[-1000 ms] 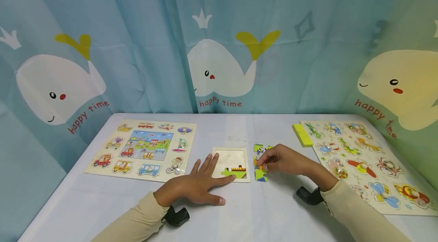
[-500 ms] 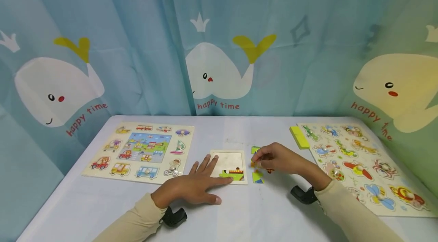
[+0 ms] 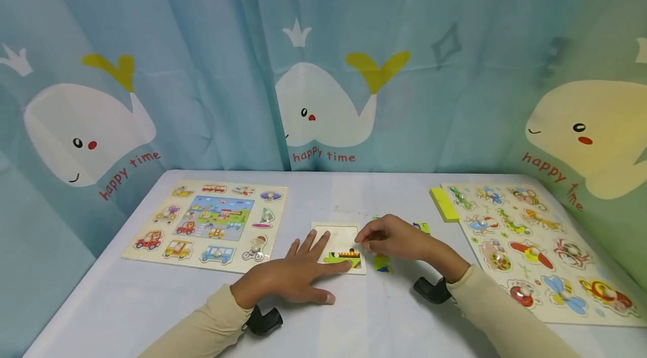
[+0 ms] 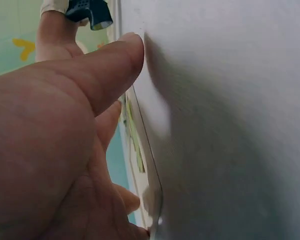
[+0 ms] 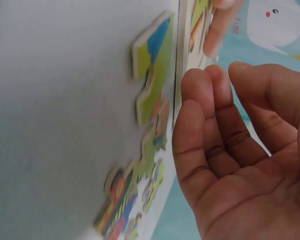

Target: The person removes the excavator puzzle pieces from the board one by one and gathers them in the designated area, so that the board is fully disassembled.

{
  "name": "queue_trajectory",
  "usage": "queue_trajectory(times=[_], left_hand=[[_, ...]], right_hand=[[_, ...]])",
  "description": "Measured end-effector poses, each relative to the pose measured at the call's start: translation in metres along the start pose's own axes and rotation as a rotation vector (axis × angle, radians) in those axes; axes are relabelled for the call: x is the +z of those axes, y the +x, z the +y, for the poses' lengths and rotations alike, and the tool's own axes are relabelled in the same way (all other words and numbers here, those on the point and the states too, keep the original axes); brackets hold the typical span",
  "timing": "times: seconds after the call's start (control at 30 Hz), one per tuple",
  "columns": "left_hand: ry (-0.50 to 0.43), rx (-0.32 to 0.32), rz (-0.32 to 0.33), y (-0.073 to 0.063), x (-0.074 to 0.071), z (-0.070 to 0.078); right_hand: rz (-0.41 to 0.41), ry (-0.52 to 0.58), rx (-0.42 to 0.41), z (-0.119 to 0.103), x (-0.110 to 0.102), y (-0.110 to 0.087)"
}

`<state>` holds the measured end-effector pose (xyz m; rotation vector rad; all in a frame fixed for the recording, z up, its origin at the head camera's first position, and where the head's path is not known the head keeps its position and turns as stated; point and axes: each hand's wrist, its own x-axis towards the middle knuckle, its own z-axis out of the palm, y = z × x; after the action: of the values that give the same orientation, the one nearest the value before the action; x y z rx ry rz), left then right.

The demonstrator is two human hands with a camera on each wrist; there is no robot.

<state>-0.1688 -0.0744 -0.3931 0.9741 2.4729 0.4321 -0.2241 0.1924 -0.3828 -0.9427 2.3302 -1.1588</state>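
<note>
My left hand (image 3: 298, 276) lies with its fingers spread over the lower left of a small puzzle tray (image 3: 328, 231), the index finger touching its lower edge. A green piece with a red strip (image 3: 342, 257) sits in the tray's bottom. My right hand (image 3: 394, 238) hovers at the tray's right side, fingers bent and thumb near the index fingertip. In the right wrist view, nothing shows between thumb and fingertips (image 5: 197, 82); whether a piece is hidden there, I cannot tell. Below that hand lie several loose puzzle pieces, including a green and blue piece (image 5: 155, 55).
A vehicle peg puzzle board (image 3: 164, 234) stands at the left of the white table. To the right is an insect peg puzzle board (image 3: 543, 248), with a yellow block (image 3: 445, 204) at its corner. A blue curtain (image 3: 227, 66) with whales hangs behind.
My right hand has moved left from over the loose pieces to the tray's right edge. Another loose piece is now in view behind the right hand. The left hand has hardly moved.
</note>
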Motion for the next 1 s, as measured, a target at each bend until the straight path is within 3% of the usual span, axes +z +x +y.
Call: queue_trajectory(times=[0.33, 0.83, 1.0], left_hand=[[0.073, -0.043, -0.03, 0.003, 0.0, 0.009], [0.044, -0.043, -0.053, 0.006, 0.003, 0.006], [0.053, -0.053, -0.055, 0.006, 0.003, 0.006]], right_hand=[[-0.017, 0.021, -0.042, -0.007, 0.014, 0.017], [-0.032, 0.061, 0.0, -0.01, 0.023, 0.022], [-0.053, 0.087, -0.024, -0.014, 0.021, 0.023]])
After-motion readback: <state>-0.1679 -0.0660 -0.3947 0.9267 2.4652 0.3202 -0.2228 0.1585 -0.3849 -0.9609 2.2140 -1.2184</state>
